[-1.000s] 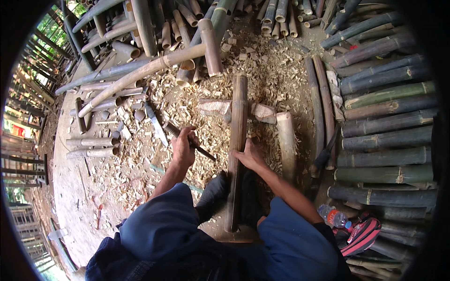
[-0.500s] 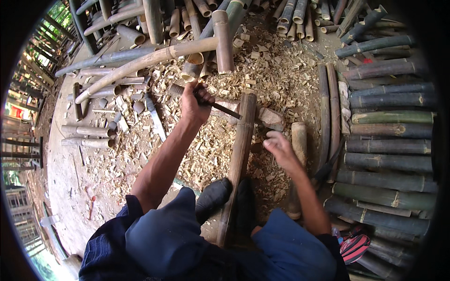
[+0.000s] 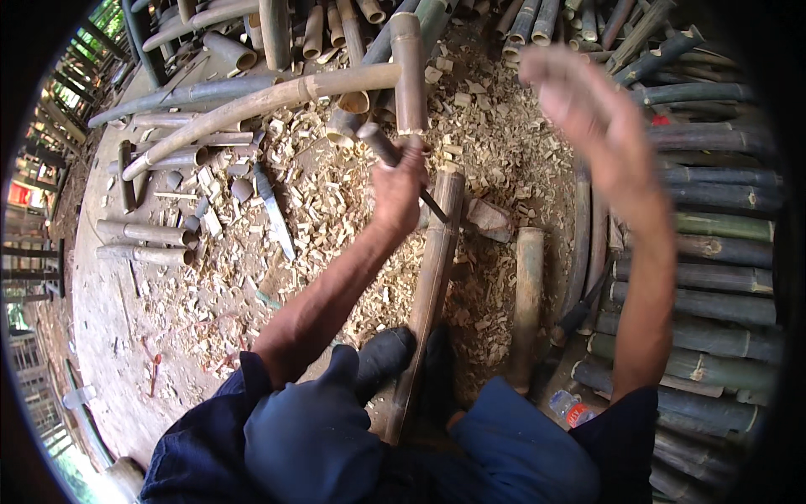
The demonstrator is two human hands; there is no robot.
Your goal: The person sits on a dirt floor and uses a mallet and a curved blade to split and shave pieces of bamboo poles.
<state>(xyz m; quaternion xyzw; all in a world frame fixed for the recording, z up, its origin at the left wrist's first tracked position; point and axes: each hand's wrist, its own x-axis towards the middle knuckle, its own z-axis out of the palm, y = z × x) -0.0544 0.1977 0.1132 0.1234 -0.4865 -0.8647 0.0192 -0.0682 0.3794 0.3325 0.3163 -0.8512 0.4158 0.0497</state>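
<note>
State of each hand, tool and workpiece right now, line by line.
Left hand: closed around chisel-like tool
Chisel-like tool: tilted, tip at bamboo length
Bamboo length: slanting between the feet
Right hand: raised, blurred, apparently empty
Knife: unheld, lying among wood chips
T-shaped bamboo piece: unheld

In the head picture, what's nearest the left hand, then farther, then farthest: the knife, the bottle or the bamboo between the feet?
From the left hand:
1. Bamboo, close on its right.
2. Knife, off to the left.
3. Bottle, farthest, lower right.
</note>
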